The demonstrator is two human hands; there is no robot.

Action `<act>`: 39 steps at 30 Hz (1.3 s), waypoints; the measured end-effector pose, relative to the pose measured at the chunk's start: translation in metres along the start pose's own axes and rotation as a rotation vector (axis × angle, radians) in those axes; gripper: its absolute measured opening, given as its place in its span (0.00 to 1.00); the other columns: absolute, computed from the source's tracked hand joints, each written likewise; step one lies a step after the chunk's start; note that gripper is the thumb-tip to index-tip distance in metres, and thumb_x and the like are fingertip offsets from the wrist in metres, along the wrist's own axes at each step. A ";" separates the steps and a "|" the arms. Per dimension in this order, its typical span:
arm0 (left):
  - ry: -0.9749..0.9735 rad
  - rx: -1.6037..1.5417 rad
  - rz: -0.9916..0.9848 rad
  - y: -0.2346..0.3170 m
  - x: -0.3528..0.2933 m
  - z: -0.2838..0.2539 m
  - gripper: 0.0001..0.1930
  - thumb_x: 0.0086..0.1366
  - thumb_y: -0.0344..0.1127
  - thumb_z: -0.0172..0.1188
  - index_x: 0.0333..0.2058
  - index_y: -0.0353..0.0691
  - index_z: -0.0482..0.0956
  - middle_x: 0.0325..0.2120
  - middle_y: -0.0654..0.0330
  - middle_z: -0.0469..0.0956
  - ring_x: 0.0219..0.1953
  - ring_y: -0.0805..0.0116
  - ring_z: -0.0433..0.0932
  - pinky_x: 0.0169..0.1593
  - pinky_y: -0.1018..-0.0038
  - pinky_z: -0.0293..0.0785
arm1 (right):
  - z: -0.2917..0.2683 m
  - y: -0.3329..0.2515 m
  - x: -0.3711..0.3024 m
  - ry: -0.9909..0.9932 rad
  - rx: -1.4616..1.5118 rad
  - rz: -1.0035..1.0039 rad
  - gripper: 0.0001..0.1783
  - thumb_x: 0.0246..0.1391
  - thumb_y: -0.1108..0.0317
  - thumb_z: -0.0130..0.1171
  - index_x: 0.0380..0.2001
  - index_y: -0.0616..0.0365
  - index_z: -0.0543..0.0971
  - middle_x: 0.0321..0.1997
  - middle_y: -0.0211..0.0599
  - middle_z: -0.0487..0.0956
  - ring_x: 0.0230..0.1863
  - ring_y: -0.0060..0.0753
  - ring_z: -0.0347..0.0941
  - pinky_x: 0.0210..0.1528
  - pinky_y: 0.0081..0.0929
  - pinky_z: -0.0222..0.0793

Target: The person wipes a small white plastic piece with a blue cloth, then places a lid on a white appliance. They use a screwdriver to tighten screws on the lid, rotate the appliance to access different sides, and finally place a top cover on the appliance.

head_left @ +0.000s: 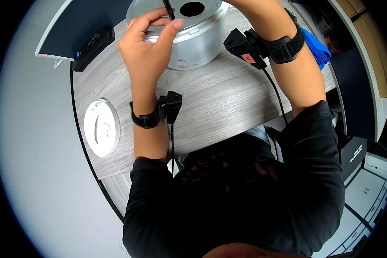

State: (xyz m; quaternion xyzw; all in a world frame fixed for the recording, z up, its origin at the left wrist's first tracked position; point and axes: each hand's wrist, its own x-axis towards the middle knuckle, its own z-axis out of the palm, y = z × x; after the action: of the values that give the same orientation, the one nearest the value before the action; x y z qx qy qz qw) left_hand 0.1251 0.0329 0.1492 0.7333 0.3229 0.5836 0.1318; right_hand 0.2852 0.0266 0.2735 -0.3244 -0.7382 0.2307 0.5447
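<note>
A round silver-white appliance body (198,53), like a rice cooker, stands at the far side of the table, with a small floral print low on its wall. Its flat metal top has a round dark hole (192,9). At the left of this top, my left hand (148,41) rests with bent fingers. Between its thumb and index finger passes a thin dark rod (169,9), whose upper end leaves the picture. My right forearm (296,73) reaches past the appliance's right side; the right hand itself lies beyond the upper edge.
On the grey wood-grain table (219,103), a white oval plastic cover (112,129) lies at the left. A monitor (73,26) and a black box-shaped object (93,49) stand at the far left. Blue cloth (317,49) lies at the right. Cables hang from both wrist-worn devices.
</note>
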 end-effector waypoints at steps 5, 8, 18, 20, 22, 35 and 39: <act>0.039 -0.081 -0.024 -0.008 -0.002 0.006 0.07 0.56 0.32 0.72 0.32 0.38 0.86 0.27 0.62 0.84 0.29 0.74 0.79 0.34 0.79 0.73 | -0.001 -0.007 -0.001 -0.012 0.026 0.070 0.16 0.49 0.69 0.68 0.36 0.71 0.77 0.25 0.35 0.78 0.27 0.22 0.75 0.30 0.20 0.70; 0.006 -0.118 -0.047 -0.009 -0.002 0.004 0.05 0.59 0.31 0.69 0.33 0.38 0.86 0.28 0.62 0.84 0.28 0.75 0.79 0.33 0.79 0.73 | 0.004 0.010 0.002 -0.008 0.202 0.043 0.16 0.51 0.72 0.66 0.39 0.72 0.76 0.26 0.34 0.79 0.28 0.22 0.75 0.32 0.19 0.71; -0.117 -0.154 -0.033 -0.003 0.002 -0.001 0.06 0.63 0.34 0.65 0.35 0.39 0.86 0.28 0.61 0.85 0.32 0.73 0.79 0.39 0.77 0.73 | 0.003 0.021 -0.001 -0.068 0.119 -0.012 0.16 0.48 0.72 0.69 0.38 0.72 0.78 0.26 0.30 0.76 0.26 0.19 0.70 0.30 0.18 0.68; -0.067 -0.196 -0.051 -0.002 0.002 0.002 0.06 0.62 0.34 0.67 0.35 0.39 0.86 0.28 0.61 0.85 0.33 0.72 0.80 0.39 0.77 0.74 | 0.007 0.018 -0.004 -0.035 0.084 -0.048 0.18 0.47 0.70 0.70 0.37 0.71 0.78 0.26 0.31 0.75 0.26 0.20 0.70 0.30 0.19 0.68; 0.018 -0.224 -0.082 0.006 0.003 0.008 0.07 0.61 0.34 0.68 0.35 0.38 0.86 0.28 0.60 0.85 0.33 0.71 0.81 0.39 0.77 0.74 | 0.011 0.011 -0.013 0.057 -0.043 -0.132 0.20 0.46 0.68 0.71 0.38 0.71 0.78 0.26 0.32 0.76 0.26 0.21 0.70 0.30 0.20 0.68; -0.216 -0.094 -0.093 -0.003 0.002 -0.006 0.11 0.70 0.30 0.58 0.45 0.32 0.82 0.35 0.58 0.85 0.38 0.76 0.80 0.45 0.80 0.74 | 0.004 0.031 -0.002 -0.096 0.366 -0.078 0.16 0.54 0.73 0.65 0.44 0.71 0.78 0.29 0.30 0.79 0.31 0.15 0.73 0.36 0.17 0.70; -0.149 -0.226 -0.110 -0.001 -0.001 0.000 0.11 0.68 0.31 0.61 0.46 0.32 0.82 0.36 0.58 0.84 0.39 0.76 0.79 0.47 0.80 0.73 | -0.006 0.028 0.000 -0.218 0.274 -0.104 0.17 0.52 0.70 0.67 0.42 0.69 0.79 0.29 0.30 0.79 0.31 0.16 0.73 0.34 0.17 0.71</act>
State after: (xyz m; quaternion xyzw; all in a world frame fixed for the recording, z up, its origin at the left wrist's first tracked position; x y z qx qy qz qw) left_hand 0.1248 0.0326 0.1480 0.7365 0.2841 0.5520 0.2686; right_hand 0.2979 0.0456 0.2554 -0.1815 -0.7704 0.3342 0.5117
